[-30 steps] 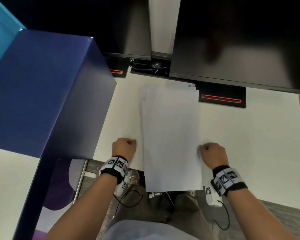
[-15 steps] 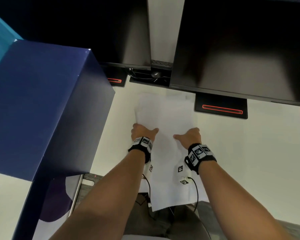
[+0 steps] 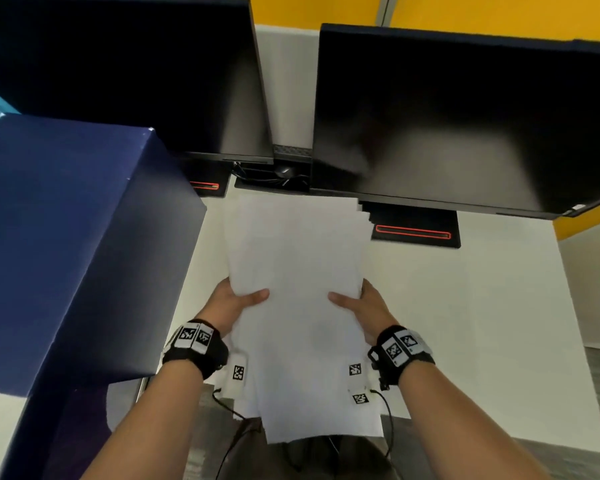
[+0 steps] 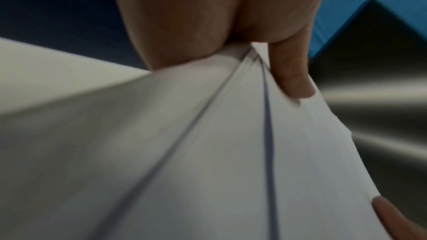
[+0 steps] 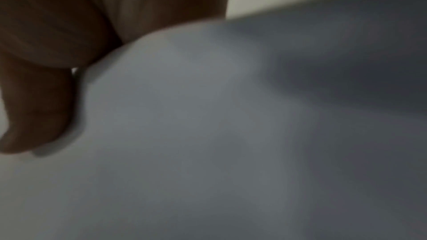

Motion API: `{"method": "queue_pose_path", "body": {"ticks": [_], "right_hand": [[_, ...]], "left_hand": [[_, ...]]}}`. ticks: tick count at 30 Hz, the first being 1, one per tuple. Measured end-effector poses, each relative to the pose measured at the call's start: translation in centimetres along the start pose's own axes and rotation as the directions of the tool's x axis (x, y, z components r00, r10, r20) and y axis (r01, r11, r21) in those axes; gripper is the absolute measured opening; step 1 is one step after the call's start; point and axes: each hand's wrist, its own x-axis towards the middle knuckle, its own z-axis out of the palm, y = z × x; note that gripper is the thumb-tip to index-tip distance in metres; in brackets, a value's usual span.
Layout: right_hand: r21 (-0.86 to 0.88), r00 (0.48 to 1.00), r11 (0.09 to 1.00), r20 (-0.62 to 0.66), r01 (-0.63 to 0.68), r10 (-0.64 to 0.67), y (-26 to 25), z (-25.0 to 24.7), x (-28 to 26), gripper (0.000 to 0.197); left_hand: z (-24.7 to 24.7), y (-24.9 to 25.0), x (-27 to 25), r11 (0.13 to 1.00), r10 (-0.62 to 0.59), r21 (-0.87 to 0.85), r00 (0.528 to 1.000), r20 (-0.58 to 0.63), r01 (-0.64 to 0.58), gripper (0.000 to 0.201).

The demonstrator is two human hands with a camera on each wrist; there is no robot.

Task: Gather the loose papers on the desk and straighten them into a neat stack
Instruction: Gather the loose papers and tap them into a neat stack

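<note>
Gripping the papers [image 3: 298, 306] by opposite side edges, left hand [image 3: 231, 303] and right hand [image 3: 364, 306] hold them over the desk [image 3: 482, 306].

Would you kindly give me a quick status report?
Left hand and right hand grip the papers by opposite edges. Sheets uneven. Monitor base near far edge.

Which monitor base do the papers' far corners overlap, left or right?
The right monitor base: the papers, gripped by left hand and right hand, have staggered far corners lying over its left edge. The left monitor base is apart from them.
</note>
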Motion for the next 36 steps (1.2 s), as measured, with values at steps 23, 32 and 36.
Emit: {"method": "queue_pose_path", "body": {"ticks": [23,32,36], "right_hand": [[-0.221,0.778,0.801,-0.199,0.556,-0.595,-10.8,-4.5,-11.1,0.021],[-0.194,0.751,0.801,-0.279,0.566,-0.598,-9.6,-4.8,-10.3,0.023],[-0.18,0.759,0.786,-0.205,0.592,-0.618,-10.1,-5.6,-10.7,0.039]], "left_hand": [[7.2,7.4,-4.9,0.812,0.584,0.029,0.811,-0.043,-0.583,0.051],[8.9,6.9,-4.7,0.848,0.526,0.106,0.85,-0.039,-0.52,0.024],[8.1,7.6,-4.6,0.821,0.548,0.185,0.836,0.006,-0.54,0.045]]}}
